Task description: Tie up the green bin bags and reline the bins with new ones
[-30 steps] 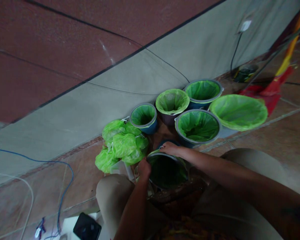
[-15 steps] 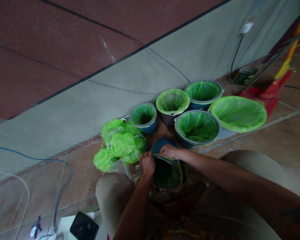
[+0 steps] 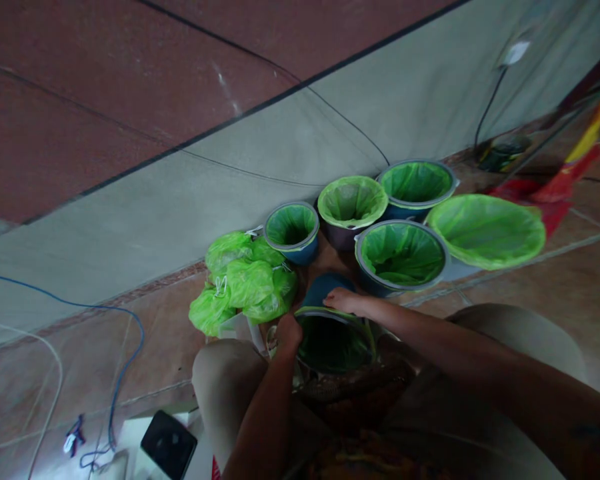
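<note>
Between my knees a blue trash bin (image 3: 325, 287) is tipped so its mouth faces me. A green bag (image 3: 333, 341) lines it and folds over the rim. My left hand (image 3: 289, 331) is closed at the left side of the rim; its fingertips are hidden. At the far edge, my right hand (image 3: 342, 301) is closed with bent fingers on the rim and the bag's edge. The bin's inside is dark.
Several lined bins stand ahead, among them a small blue bin (image 3: 291, 233) and a wide bin (image 3: 486, 232). Tied green bags (image 3: 245, 283) are heaped at left. A red dustpan (image 3: 555, 190) lies far right. A blue cable (image 3: 135, 347) crosses the floor.
My left hand has slid slightly down and left along the rim. The right hand has shifted slightly right. More of the bin's mouth and far rim shows now.
</note>
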Available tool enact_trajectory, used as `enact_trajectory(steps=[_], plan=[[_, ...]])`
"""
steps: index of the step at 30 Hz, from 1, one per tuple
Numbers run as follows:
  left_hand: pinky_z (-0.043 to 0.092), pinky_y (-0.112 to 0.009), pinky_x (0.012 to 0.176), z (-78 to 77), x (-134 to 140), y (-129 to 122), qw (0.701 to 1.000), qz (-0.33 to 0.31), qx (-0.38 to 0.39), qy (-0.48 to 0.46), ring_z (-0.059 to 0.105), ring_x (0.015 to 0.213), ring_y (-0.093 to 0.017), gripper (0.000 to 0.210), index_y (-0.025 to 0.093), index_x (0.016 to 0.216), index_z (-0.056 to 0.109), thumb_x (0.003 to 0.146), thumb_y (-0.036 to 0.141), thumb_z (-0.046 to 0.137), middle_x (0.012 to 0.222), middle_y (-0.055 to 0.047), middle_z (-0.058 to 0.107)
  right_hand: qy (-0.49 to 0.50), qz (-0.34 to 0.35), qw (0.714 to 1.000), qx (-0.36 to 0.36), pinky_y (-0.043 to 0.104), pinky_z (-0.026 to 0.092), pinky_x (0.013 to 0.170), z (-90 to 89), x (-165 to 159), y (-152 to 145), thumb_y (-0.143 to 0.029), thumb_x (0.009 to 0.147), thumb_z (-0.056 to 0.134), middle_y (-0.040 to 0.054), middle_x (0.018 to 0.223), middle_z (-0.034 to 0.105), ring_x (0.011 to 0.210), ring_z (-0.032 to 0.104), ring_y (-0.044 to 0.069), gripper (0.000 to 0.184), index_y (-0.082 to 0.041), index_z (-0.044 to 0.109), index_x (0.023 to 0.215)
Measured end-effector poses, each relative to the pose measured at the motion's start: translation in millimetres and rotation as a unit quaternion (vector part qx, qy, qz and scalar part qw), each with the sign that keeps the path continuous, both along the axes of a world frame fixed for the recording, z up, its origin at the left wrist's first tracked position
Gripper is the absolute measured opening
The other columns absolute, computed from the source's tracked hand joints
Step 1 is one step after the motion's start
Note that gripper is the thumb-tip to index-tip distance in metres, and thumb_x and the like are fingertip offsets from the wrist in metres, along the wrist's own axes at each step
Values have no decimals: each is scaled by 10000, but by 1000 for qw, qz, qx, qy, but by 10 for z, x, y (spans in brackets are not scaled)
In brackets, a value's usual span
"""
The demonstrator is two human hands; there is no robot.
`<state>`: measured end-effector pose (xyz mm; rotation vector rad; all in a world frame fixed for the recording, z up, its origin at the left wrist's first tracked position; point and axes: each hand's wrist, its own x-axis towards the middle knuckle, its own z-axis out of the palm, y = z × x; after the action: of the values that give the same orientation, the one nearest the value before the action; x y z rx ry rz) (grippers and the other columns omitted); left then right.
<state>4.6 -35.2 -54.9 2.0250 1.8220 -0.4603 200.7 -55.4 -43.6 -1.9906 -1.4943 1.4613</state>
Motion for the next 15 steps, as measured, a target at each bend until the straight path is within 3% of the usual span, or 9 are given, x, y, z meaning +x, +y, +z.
enact_trajectory(steps=[3, 8, 15], plan=[[497, -298, 857, 9, 28, -24, 1000, -17, 9, -24, 678, 1075, -241, 353, 163, 1161, 667, 956, 174, 380, 1128, -147, 721, 26, -31, 999, -31, 215, 334, 522, 28, -51, 0, -374, 878, 567, 7, 671, 607, 567, 490, 98, 303, -137, 687, 732], [489, -321, 899, 36, 112, 28, 997, -34, 65, -7, 674, 1071, -243, 410, 185, 1273, 621, 933, 118, 403, 1105, -141, 725, 53, -72, 995, -55, 204, 324, 496, 3, -73, -25, -187, 792, 612, -9, 604, 577, 530, 461, 87, 133, -128, 714, 729], [394, -345, 1079, 30, 123, 104, 981, -85, 150, -87, 575, 1220, -230, 465, 192, 1377, 545, 914, 175, 501, 1314, -118, 636, 28, -91, 995, -32, 211, 298, 463, 12, 20, -31, -110, 784, 554, -18, 516, 503, 472, 421, 74, 180, -111, 669, 646]])
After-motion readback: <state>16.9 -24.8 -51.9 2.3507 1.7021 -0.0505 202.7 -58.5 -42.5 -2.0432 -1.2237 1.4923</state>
